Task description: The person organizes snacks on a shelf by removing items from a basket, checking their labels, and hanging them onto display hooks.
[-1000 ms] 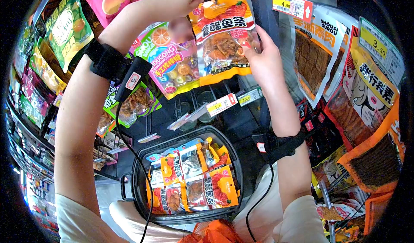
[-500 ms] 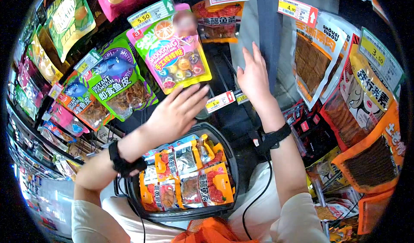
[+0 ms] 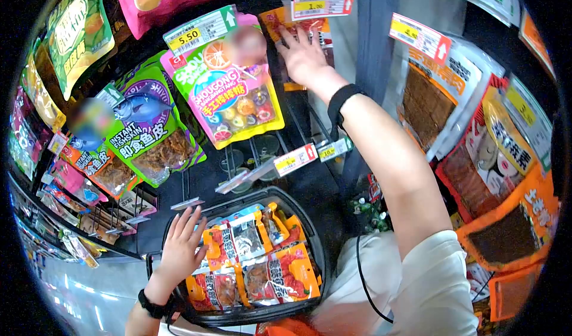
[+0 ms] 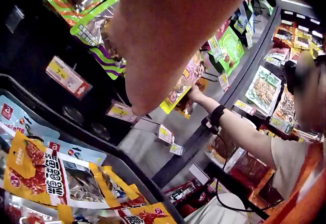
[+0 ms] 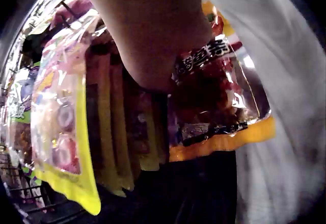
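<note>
Compared with the frame half a second earlier, my right hand (image 3: pixel 307 60) has moved from beside the grey pillar (image 3: pixel 376 32) onto the hanging orange snack bag (image 3: pixel 273 22). My left hand (image 3: pixel 183 246) has shifted from below the candy bag (image 3: pixel 238 106) to the left side of the black basket (image 3: pixel 326 258).

Hand states: the right hand lies over the front of the orange snack bag, fingers spread and pointing up; any pinch at its edge cannot be determined. The left hand is spread and holds nothing.

Orange snack bag, location: on the rack, behind and below the 1.00 price tag (image 3: pixel 320 5), to the right of the candy bag. Appearance: glossy, with orange top and bottom bands, red print, dark lettering on a white strip, and a clear window — partly covered by the hand. Similar bags (image 3: pixel 286 276) lie in the basket.

Orientation: the long axis runs roughly vertical in the head view, top end toward the price tag, bottom band down, printed face toward me. The right wrist view shows the bottom band (image 5: pixel 224 145) sloping slightly.
</note>
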`<action>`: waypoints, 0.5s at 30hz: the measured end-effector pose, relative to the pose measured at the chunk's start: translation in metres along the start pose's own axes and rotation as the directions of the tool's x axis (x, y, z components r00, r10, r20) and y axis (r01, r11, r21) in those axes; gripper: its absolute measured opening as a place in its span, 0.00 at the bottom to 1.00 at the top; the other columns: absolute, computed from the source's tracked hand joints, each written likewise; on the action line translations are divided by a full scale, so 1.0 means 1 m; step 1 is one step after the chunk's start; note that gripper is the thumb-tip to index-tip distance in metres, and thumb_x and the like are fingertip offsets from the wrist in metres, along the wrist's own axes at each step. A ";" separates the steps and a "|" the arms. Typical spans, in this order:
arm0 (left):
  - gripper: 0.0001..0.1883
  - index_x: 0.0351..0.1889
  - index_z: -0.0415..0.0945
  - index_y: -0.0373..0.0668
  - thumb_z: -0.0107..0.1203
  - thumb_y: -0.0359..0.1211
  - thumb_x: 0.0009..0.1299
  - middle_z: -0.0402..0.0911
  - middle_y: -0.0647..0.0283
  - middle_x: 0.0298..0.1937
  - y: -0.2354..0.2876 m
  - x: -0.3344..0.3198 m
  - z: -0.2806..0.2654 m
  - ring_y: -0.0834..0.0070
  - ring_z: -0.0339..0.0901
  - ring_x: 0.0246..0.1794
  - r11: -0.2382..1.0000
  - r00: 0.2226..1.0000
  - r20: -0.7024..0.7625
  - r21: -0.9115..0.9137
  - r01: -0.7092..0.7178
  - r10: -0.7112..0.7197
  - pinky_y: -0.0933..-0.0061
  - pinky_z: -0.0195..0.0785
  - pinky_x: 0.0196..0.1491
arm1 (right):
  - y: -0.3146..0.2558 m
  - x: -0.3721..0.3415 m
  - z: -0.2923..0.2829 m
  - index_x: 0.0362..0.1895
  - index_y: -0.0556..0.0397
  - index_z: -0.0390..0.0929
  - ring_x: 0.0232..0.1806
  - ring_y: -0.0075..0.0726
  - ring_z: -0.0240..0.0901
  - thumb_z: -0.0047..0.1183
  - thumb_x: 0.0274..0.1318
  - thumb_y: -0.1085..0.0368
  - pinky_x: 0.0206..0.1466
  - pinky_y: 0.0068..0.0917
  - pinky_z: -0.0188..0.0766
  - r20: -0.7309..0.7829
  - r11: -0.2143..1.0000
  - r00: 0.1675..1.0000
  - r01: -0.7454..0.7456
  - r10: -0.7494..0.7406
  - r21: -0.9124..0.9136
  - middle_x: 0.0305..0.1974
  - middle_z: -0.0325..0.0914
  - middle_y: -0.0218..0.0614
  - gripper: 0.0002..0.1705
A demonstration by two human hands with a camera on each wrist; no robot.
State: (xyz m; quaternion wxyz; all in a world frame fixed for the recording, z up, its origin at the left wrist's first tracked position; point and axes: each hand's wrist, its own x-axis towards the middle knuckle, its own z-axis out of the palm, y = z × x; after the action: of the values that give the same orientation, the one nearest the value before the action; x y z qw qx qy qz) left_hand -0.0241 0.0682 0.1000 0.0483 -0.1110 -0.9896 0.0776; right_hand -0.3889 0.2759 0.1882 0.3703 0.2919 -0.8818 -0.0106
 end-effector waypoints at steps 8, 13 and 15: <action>0.28 0.55 0.62 0.35 0.53 0.34 0.55 0.54 0.52 0.63 -0.015 -0.019 0.000 0.56 0.49 0.64 0.985 0.987 0.000 -0.067 0.159 -0.160 0.55 0.43 0.63 | -0.004 0.018 0.033 0.43 0.54 0.73 0.45 0.53 0.67 0.44 0.46 0.69 0.49 0.37 0.65 -0.190 0.795 0.962 -0.042 0.195 0.605 0.43 0.70 0.50 0.16; 0.27 0.54 0.63 0.35 0.53 0.34 0.56 0.55 0.51 0.62 -0.022 -0.007 0.024 0.56 0.50 0.64 0.986 0.991 -0.107 -0.156 0.066 -0.083 0.56 0.45 0.63 | -0.043 -0.049 -0.066 0.27 0.51 0.75 0.24 0.50 0.73 0.48 0.44 0.65 0.28 0.40 0.69 -0.402 0.742 0.864 0.050 0.303 0.668 0.21 0.74 0.44 0.06; 0.26 0.53 0.64 0.35 0.53 0.34 0.56 0.57 0.51 0.61 -0.030 -0.003 0.046 0.55 0.50 0.64 0.965 0.985 -0.161 -0.260 0.024 -0.068 0.57 0.45 0.63 | -0.038 -0.061 -0.107 0.26 0.52 0.76 0.23 0.48 0.73 0.48 0.45 0.65 0.26 0.38 0.68 -0.422 0.715 0.791 -0.029 0.444 0.699 0.21 0.74 0.43 0.06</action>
State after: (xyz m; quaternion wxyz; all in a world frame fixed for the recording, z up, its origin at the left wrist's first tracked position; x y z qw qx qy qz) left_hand -0.0326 0.0317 0.0594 0.1186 -0.0994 -0.9860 -0.0623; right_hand -0.2655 0.2975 0.2174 0.4830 0.2714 -0.7083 0.4374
